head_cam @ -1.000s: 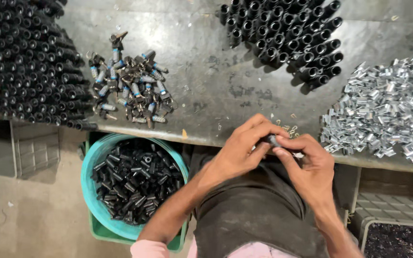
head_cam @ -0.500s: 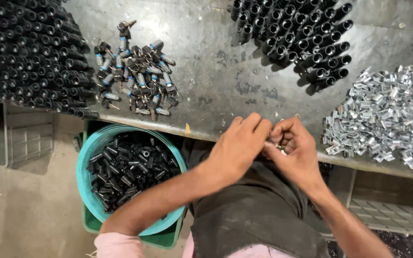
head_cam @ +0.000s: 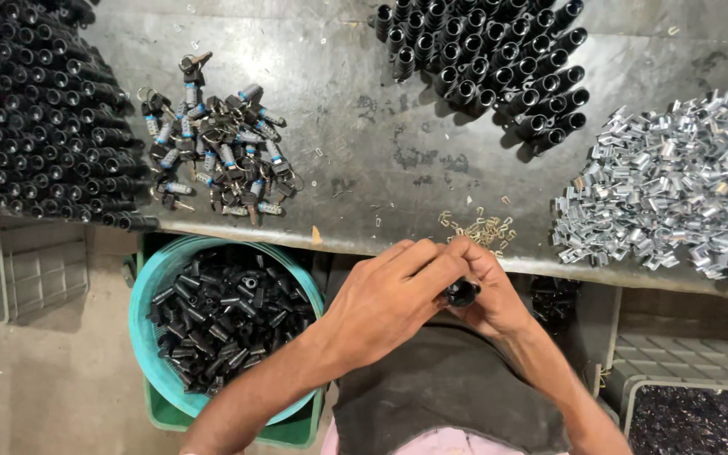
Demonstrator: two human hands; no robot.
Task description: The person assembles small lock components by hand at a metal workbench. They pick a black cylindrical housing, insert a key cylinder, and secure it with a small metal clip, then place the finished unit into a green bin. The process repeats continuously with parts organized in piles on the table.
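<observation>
Below the worktop (head_cam: pixel 364 168) edge, I see left hand (head_cam: pixel 381 299) and right hand (head_cam: pixel 490 295) pinching one black lock cylinder (head_cam: pixel 463 292) (over the lap). Loosened fingers could drop it toward the teal basin (head_cam: pixel 141 295).

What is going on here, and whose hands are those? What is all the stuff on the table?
The camera sits on a person's head and looks down, so you see their own two hands. The left hand and right hand are pressed together around a small black cylinder.

On the grey metal table lie stacks of black tubes, more black tubes at the top, a heap of keys, a pile of shiny metal clips and some tiny brass bits.

Below the table, a teal tub holds more black parts.
</observation>
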